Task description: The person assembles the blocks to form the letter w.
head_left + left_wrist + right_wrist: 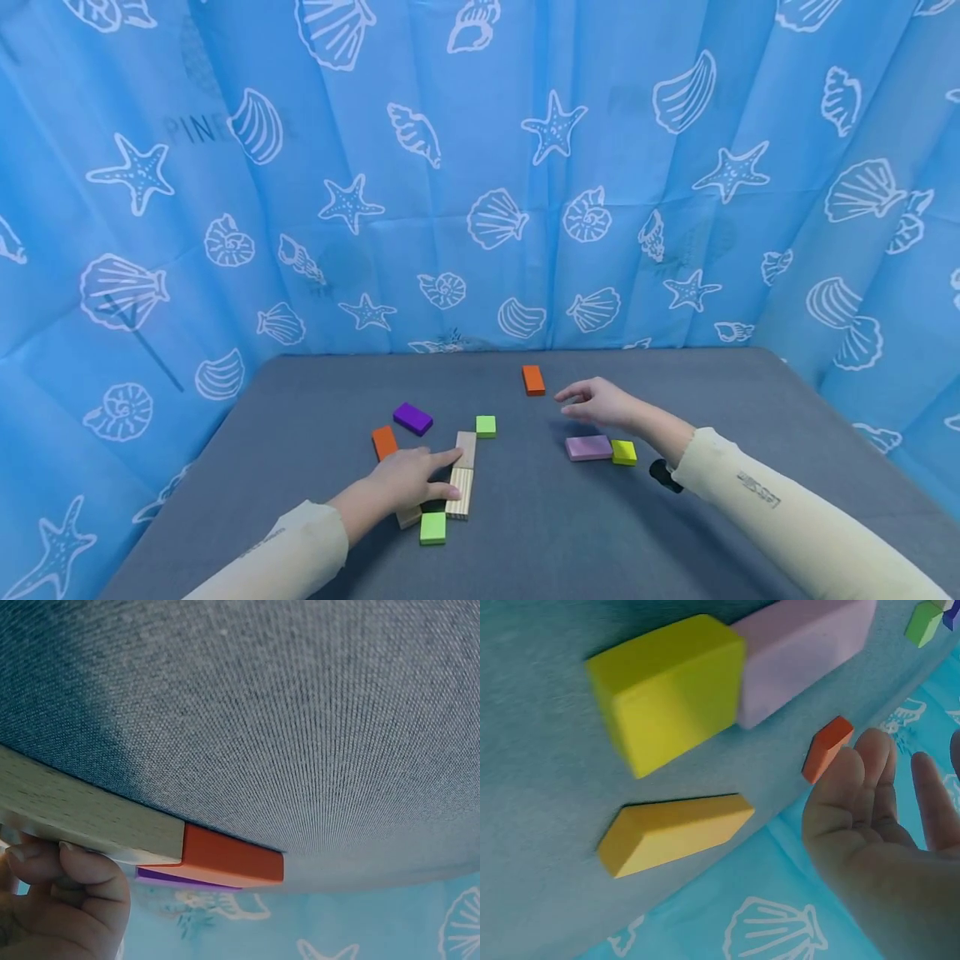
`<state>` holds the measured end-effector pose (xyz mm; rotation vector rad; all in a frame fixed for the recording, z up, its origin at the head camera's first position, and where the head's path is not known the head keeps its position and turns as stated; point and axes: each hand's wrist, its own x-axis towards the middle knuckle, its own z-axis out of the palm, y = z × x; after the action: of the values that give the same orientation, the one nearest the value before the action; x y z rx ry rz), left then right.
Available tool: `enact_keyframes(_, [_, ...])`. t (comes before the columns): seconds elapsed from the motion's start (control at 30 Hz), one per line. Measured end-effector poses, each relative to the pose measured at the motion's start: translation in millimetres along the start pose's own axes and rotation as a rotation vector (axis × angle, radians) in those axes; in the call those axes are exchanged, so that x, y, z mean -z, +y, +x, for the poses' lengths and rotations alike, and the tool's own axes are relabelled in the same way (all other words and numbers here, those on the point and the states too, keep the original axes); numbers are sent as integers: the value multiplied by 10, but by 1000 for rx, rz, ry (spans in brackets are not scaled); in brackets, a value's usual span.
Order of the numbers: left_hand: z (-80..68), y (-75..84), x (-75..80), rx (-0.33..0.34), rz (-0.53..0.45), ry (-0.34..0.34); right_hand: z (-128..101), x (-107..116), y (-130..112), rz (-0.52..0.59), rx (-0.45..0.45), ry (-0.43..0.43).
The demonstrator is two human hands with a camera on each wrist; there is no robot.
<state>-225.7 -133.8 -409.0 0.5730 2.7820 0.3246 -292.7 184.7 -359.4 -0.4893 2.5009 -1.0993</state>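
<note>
Wooden blocks (pixel 462 475) under left hand (pixel 408 482)

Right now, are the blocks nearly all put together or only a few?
Only a few. Two wooden blocks lie end to end, and a pink block touches a yellow block. The left hand rests on the wooden ones; the right hand, open, reaches toward a loose orange block. The purple block and green blocks still lie scattered.
</note>
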Motion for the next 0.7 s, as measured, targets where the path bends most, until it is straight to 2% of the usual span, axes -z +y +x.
enact_keyframes(0.3, [-19, 11, 21, 1, -12, -10, -84, 2, 158, -139, 19, -72])
enact_keyframes(0.7, [11, -13, -1, -2, 8, -8, -88, -44, 289, -257, 37, -91])
